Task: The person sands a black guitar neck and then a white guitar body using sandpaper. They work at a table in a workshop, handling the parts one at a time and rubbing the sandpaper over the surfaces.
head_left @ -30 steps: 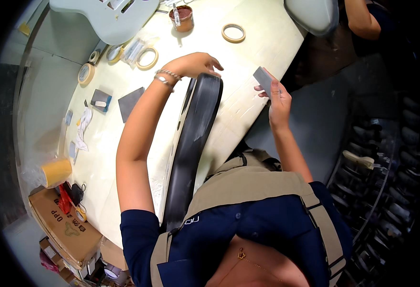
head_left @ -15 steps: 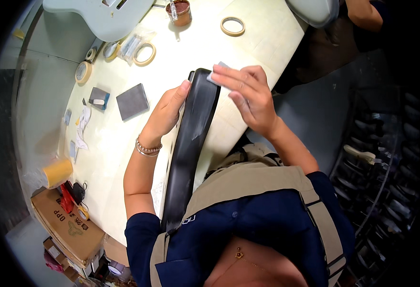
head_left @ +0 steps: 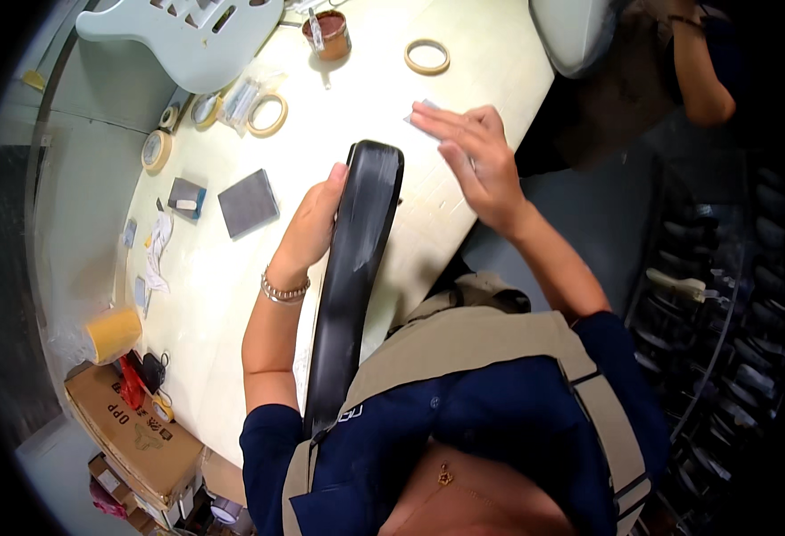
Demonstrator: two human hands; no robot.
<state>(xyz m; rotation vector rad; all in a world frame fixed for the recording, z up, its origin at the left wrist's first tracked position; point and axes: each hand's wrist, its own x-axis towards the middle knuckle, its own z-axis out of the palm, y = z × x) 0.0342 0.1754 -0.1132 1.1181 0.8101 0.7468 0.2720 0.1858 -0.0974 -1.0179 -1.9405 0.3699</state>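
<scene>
A long, black, gently curved piece (head_left: 354, 268), which looks like a guitar body seen edge-on, stands between me and the table, its near end against my front. Dull greyish scuffs mark the upper part of its face. My left hand (head_left: 307, 223) grips its left side near the far end, thumb up along the edge; the other fingers are partly hidden. To the right of that end, my right hand (head_left: 484, 170) is apart from the piece, pinching a small grey sheet of sandpaper (head_left: 425, 129) under its outstretched fingers.
On the table (head_left: 384, 98) lie a dark grey square pad (head_left: 248, 204), tape rolls (head_left: 427, 56), a brown pot (head_left: 328, 40) and a pale guitar body (head_left: 178, 40). A cardboard box (head_left: 133, 429) stands at lower left. Another person's arm (head_left: 701, 80) shows at upper right, above a rack (head_left: 714, 330).
My right hand has lifted the sandpaper off the black piece's far end and moved slightly right. The piece has turned a little and its far end sits slightly lower in view.
</scene>
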